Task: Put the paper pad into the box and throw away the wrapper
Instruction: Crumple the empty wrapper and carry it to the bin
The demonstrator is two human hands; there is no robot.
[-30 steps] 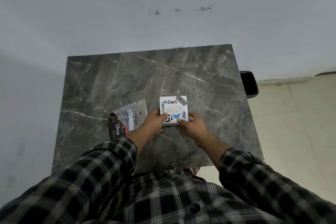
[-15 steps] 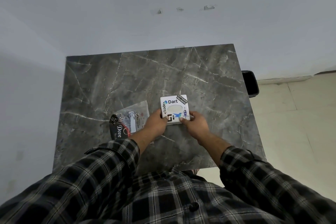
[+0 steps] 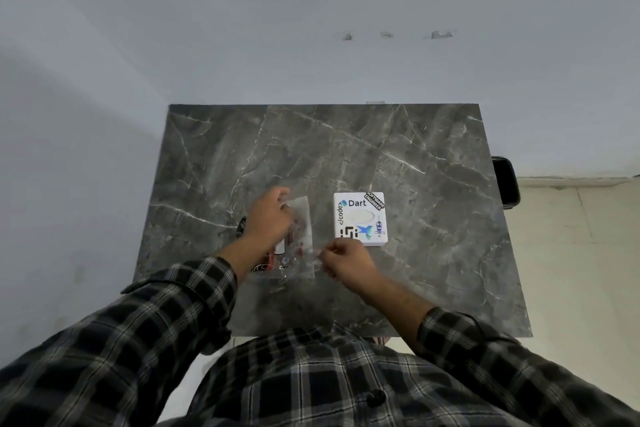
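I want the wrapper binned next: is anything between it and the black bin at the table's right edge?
The white stickered box sits on the table between the wrapper and the bin; lifting the wrapper over it clears it.

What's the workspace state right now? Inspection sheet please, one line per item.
Surface: dark marble table, far half bare.
Job's things: white box with stickers, closed, flat on the table, nobody touching it; clear wrapper left of it, under the hands. Paper pad not visible.
Clutter: dark packet mostly hidden under the left hand.
Grippers: left hand on the wrapper's far end, grip unclear from blur; right hand at the wrapper's near right corner, fingers curled, pinch not confirmed.
Cables: nothing seen.
Surroundings: black bin on the floor past the table's right edge; pale wall with patch marks.
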